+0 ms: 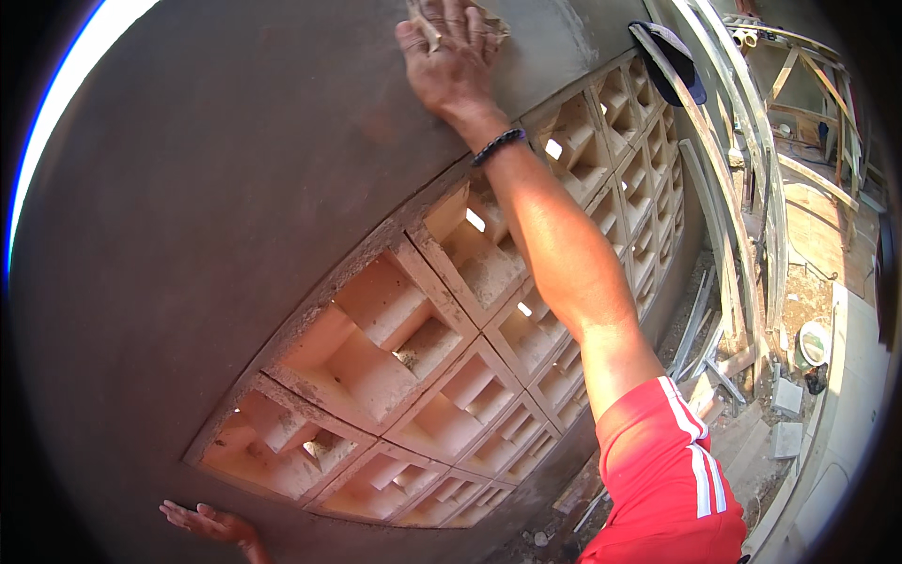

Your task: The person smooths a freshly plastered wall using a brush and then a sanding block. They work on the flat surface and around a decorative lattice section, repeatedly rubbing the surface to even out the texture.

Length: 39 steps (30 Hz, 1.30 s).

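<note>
While the right hand (455, 73) holds a tan object (501, 27) (mostly hidden), the left hand (212, 524) is outstretched

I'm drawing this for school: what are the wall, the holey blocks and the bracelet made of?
The grey wall looks like cement plaster, smooth and matte, with faint smears. The ventilation blocks may be cement or fired clay: dull, pinkish-tan, with rough edges. The bracelet seems to be beads or braided cord, dark and knobbly; it's too small to tell.
</note>
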{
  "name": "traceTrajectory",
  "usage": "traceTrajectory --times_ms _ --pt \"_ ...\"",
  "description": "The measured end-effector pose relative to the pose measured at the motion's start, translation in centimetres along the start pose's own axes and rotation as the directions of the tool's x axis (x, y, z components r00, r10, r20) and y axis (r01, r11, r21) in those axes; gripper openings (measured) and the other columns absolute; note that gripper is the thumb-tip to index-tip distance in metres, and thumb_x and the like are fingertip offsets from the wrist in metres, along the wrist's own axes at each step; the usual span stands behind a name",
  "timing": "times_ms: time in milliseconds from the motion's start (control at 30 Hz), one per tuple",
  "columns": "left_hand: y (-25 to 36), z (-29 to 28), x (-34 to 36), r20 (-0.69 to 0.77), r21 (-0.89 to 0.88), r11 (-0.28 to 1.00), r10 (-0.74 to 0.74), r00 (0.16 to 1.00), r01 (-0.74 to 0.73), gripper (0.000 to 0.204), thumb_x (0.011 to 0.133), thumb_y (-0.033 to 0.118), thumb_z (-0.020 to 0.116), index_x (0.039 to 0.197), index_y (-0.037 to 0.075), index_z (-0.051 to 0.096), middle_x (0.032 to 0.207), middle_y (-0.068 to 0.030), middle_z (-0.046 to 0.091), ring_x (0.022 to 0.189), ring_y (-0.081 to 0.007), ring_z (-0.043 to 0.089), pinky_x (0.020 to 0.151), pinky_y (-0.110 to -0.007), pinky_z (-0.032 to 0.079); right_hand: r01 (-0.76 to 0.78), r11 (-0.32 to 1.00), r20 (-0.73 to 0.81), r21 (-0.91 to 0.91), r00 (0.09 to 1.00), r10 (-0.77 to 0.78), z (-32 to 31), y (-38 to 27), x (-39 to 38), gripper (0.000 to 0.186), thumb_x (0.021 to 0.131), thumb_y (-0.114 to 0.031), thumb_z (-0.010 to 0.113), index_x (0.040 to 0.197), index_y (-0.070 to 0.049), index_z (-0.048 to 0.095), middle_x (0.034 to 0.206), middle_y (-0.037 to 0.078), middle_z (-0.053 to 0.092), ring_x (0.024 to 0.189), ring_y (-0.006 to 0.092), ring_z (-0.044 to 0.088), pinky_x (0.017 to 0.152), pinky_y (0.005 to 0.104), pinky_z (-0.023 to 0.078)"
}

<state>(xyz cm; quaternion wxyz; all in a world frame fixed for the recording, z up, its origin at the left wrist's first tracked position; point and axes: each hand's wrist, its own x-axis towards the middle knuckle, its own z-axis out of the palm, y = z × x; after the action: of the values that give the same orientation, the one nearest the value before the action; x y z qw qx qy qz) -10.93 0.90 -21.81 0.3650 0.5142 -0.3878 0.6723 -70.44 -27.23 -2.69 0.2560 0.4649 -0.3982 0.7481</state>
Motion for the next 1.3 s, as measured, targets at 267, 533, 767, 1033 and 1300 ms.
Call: traceTrajectory --times_ms 267,533,767,1033,1300 --pt "-0.7 0.1 -0.7 0.003 0.013 1.0 0.01 1.0 -0.01 0.055 0.106 0.037 0.031 0.148 0.002 0.034 0.152 -0.0203 0.034 0.142 -0.0371 0.03 0.117 -0.049 0.022 -0.171 0.985 0.184 0.013 0.969 0.166 0.0 -10.7 -13.2 0.072 0.1 -0.056 0.028 0.154 -0.009 0.023 0.16 0.022 0.013 0.146 0.0464 0.005 0.115 0.061 -0.001" --pt "0.0 -1.1 -0.2 0.047 -0.004 0.999 -0.047 0.998 0.047 0.057 0.105 0.04 0.028 0.148 0.003 0.034 0.153 -0.0201 0.033 0.142 -0.037 0.029 0.118 -0.048 0.019 0.228 0.953 0.105 0.199 0.962 -0.252 2.2 -14.7 -6.7 0.067 0.095 -0.058 0.041 0.146 -0.016 0.041 0.157 0.014 0.023 0.144 0.0397 0.017 0.117 0.0566 0.007" --pt "1.8 0.4 -0.2 0.069 -0.026 0.989 -0.143 0.987 0.145 0.061 0.105 0.043 0.024 0.148 0.001 0.033 0.154 -0.0181 0.032 0.144 -0.0363 0.025 0.118 -0.048 0.018 -0.295 0.955 0.032 0.021 0.955 0.295 0.5 0.0 -0.4 0.073 0.098 -0.059 0.027 0.152 -0.011 0.029 0.159 0.019 0.018 0.147 0.0427 0.01 0.117 0.0575 0.004" --pt "1.0 -1.0 -0.1 0.084 -0.046 0.987 -0.151 0.985 0.155 0.062 0.104 0.046 0.022 0.149 0.004 0.033 0.156 -0.0162 0.029 0.145 -0.0374 0.023 0.117 -0.049 0.018 0.668 0.603 -0.008 0.435 0.673 -0.74 5.2 -29.4 -10.9 0.064 0.097 -0.054 0.04 0.149 -0.018 0.036 0.158 0.013 0.024 0.148 0.0361 0.014 0.119 0.0553 0.002" --pt "3.0 -0.4 -0.1 0.115 -0.096 0.964 -0.237 0.965 0.248 0.07 0.102 0.053 0.02 0.149 0.003 0.033 0.157 -0.0157 0.028 0.145 -0.0388 0.022 0.117 -0.05 0.017 0.013 0.999 -0.004 -0.037 1.0 -0.013 3.3 -1.9 4.7 0.072 0.1 -0.059 0.024 0.148 -0.007 0.036 0.156 0.018 0.028 0.144 0.0394 0.022 0.117 0.0514 0.012"
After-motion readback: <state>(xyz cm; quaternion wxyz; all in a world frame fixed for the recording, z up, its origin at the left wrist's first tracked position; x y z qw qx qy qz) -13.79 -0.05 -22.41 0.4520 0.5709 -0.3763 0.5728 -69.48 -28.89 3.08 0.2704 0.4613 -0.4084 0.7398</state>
